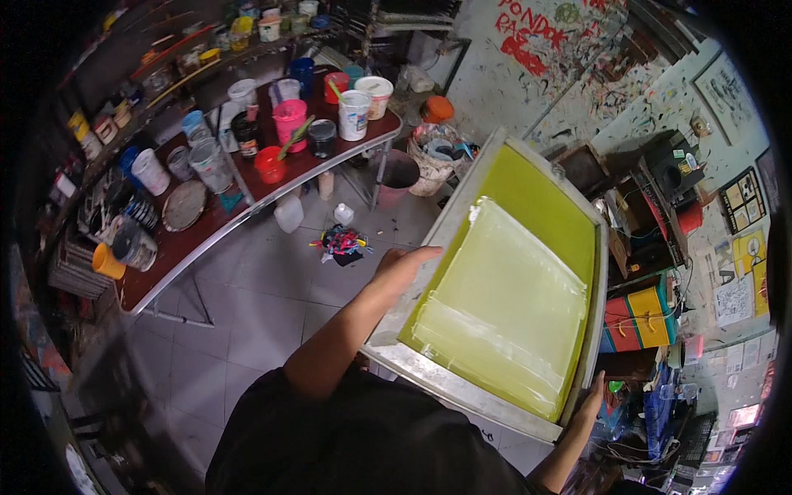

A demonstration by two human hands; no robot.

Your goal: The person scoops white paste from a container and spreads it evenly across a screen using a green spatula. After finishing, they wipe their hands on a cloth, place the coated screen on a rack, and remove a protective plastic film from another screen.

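Note:
I hold a screen printing frame (487, 375) up in front of my body, tilted, one hand on each side. Its metal border surrounds a yellow-green mesh (551, 191), and a pale, whitish wet-looking layer (507, 289) covers much of that mesh, streaked toward the near end. My left hand (406, 266) is closed on the left border, thumb on top and the other fingers hidden beneath. At the lower right border, my right hand (589, 401) grips the frame's side, its fingers partly hidden by the frame.
To the left, a dark red table (276, 177) with a metal edge carries several paint tubs and cups. A bundle of coloured scraps (341, 244) and a white jug (289, 213) sit on the tiled floor. Coloured drawers (639, 318) and cluttered shelves stand at right, near the frame.

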